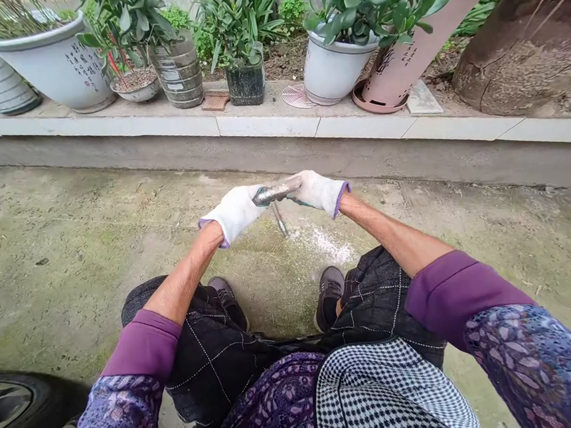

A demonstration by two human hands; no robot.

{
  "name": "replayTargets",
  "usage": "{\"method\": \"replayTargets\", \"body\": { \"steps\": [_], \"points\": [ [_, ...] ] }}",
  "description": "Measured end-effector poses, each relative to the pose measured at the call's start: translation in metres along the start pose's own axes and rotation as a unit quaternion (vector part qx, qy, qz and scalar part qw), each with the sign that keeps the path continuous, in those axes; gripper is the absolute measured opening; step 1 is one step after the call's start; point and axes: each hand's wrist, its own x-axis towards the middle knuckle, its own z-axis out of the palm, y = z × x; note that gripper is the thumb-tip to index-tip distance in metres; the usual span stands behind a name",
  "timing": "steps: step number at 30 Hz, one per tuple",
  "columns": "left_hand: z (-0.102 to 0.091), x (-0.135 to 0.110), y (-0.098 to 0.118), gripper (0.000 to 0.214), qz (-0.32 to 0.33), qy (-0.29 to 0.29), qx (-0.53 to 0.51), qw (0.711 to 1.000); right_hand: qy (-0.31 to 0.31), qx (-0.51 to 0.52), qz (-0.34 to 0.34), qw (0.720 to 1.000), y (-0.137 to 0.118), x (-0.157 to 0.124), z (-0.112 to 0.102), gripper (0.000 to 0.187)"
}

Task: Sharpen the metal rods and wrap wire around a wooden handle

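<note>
While I am sitting low over the concrete ground (68, 246), a dark tyre (7, 411) is lying well off to the left of my fingers, down by my elbow. My left hand (235, 212), in a white glove, is clenching the left end of a grey metal bar (276, 191). The bar is lying almost level between my two sets of fingers, its right end tilting slightly up. Just below it, a thin rod (280, 220) is pointing down with its tip at the ground; I cannot tell how it is joining the bar. My right hand (318, 191), gloved the same way, is grasping the bar's right end, fingers wrapping tightly around it. Below and just right of those fingers, white powder (328, 243) is lying scattered on the concrete. My two shoes (330, 293) are resting nearer to me than my fingers. Beyond my fingers, flower pots (333, 70) are standing along a tiled ledge (158, 125).
</note>
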Motion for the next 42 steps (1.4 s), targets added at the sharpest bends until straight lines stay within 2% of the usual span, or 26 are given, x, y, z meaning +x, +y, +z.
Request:
{"method": "replayTargets", "body": {
  "steps": [2,4,8,11,13,16,19,21,24,27,30,32,34,38,40,42],
  "points": [
    [-0.005,0.001,-0.005,0.025,-0.023,0.030,-0.006,0.999,-0.013,0.013,-0.022,1.000,-0.012,-0.004,0.009,0.027],
    [-0.009,0.002,-0.008,0.026,-0.062,0.034,0.024,0.997,-0.025,-0.004,-0.045,0.999,-0.028,-0.013,0.015,0.026],
    [-0.011,0.005,-0.012,0.030,-0.140,-0.003,0.135,0.981,-0.028,-0.108,-0.028,0.993,-0.055,-0.038,0.013,0.029],
    [-0.005,0.007,-0.013,0.033,-0.150,-0.033,0.215,0.964,-0.059,-0.200,-0.007,0.978,-0.064,-0.048,0.006,0.029],
    [0.002,0.007,-0.012,0.032,-0.132,-0.057,0.244,0.959,-0.059,-0.235,0.011,0.970,-0.062,-0.049,-0.001,0.030],
    [0.012,0.006,-0.003,0.032,-0.091,-0.094,0.257,0.958,-0.018,-0.238,0.035,0.971,-0.046,-0.043,-0.011,0.030],
    [0.012,0.004,0.011,0.034,-0.045,-0.135,0.259,0.955,0.026,-0.186,0.036,0.982,-0.024,-0.033,-0.019,0.029],
    [0.006,0.001,0.019,0.034,-0.025,-0.140,0.247,0.959,0.033,-0.121,0.024,0.992,-0.013,-0.026,-0.022,0.028],
    [-0.006,-0.004,0.026,0.033,-0.020,-0.113,0.217,0.970,-0.003,0.037,0.039,0.999,-0.007,-0.018,-0.023,0.025],
    [-0.016,-0.007,0.021,0.031,-0.049,-0.058,0.166,0.983,-0.040,0.184,0.079,0.979,-0.013,-0.015,-0.015,0.022],
    [-0.018,-0.006,0.011,0.029,-0.078,0.008,0.091,0.993,-0.051,0.251,0.073,0.964,-0.026,-0.016,0.001,0.016],
    [-0.016,-0.005,0.007,0.027,-0.102,0.041,0.016,0.994,-0.049,0.249,0.069,0.965,-0.035,-0.018,0.011,0.015],
    [-0.014,-0.006,0.008,0.029,-0.132,0.049,-0.097,0.985,-0.038,0.215,0.067,0.974,-0.041,-0.021,0.017,0.017],
    [-0.014,-0.012,0.018,0.038,-0.166,0.026,-0.311,0.935,-0.012,0.167,0.055,0.984,-0.045,-0.025,0.016,0.019],
    [-0.016,-0.014,0.021,0.036,-0.169,0.030,-0.342,0.924,-0.002,0.153,0.054,0.987,-0.042,-0.025,0.013,0.023],
    [-0.017,-0.014,0.021,0.036,-0.168,0.032,-0.332,0.928,-0.002,0.116,0.038,0.992,-0.038,-0.026,0.008,0.025]
  ]
}}
